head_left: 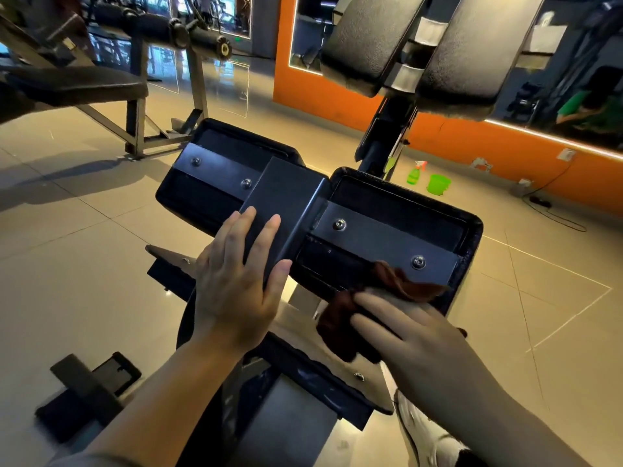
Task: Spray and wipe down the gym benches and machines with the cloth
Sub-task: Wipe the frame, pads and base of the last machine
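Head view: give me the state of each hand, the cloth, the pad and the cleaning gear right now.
left hand: open, flat on the black metal bracket
right hand: presses the cloth against the pad edge
cloth: brown, bunched under the right hand
pad: underside facing up, bolts showing
spray bottle: green, upright on the floor, unheld
bucket: green, upright beside the bottle

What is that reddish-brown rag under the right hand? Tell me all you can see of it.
The cloth is dark reddish-brown, soft and crumpled into folds. It lies bunched against the near edge of the right pad's underside, just below a metal mounting plate. The right hand presses it there with straight fingers, covering its middle; folds poke out beyond the fingertips and beside the wrist. Whether it is damp cannot be told.
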{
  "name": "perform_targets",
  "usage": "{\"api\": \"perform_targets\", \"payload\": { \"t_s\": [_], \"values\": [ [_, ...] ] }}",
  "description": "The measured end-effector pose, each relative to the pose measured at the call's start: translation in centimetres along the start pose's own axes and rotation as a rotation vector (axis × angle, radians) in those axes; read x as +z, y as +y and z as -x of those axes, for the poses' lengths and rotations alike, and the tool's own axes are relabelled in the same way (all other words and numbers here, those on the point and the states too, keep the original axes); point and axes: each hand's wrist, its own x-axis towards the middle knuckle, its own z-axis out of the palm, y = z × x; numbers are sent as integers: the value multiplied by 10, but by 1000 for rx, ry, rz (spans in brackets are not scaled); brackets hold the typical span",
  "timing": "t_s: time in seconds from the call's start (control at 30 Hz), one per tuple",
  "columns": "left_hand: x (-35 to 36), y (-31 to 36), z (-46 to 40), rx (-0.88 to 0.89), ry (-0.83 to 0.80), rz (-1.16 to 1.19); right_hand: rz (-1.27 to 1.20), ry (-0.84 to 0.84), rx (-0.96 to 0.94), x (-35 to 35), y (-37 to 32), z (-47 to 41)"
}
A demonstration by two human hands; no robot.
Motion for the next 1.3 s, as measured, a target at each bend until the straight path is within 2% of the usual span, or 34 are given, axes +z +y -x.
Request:
{"api": "perform_targets", "payload": {
  "t_s": [0.1, 0.2, 0.43, 0.57, 0.8, 0.9, 1.0, 1.07, 1.13, 1.2, 1.3],
  "values": [
    [0, 0, 0, -4, 0, -6, -21, -40, 62, -6, 2, 22],
    [0, 1, 0, -13, -8, -12, -86, -122, 88, -1, 0, -1],
    [-2, -1, 0, -1, -31, -16, -238, -53, 64, 19, -11, -68],
    [-1, 0, 1, -4, -37, -5, -200, -81, 49, 5, -5, -39],
    [-3, -1, -1, 1, -47, 25, -152, -77, 272, -12, -6, 13],
    [-8, 3, -2, 44, -27, 31, -375, 9, 391, -25, -8, -2],
    [-14, 23, -4, 286, -16, 26, -698, 72, 519, -40, -6, -25],
    [-20, 41, -7, 351, -39, 247, -866, 97, 578, -48, -5, -39],
    [-29, 53, -10, 278, -80, 567, -1091, 34, 643, -55, -4, -49],
    [-41, 57, -15, 118, -103, 843, -1260, -55, 688, -61, -4, -56],
    [-53, 60, -25, -163, -120, 1182, -1339, -104, 723, -63, -8, -63]
  ]
}}
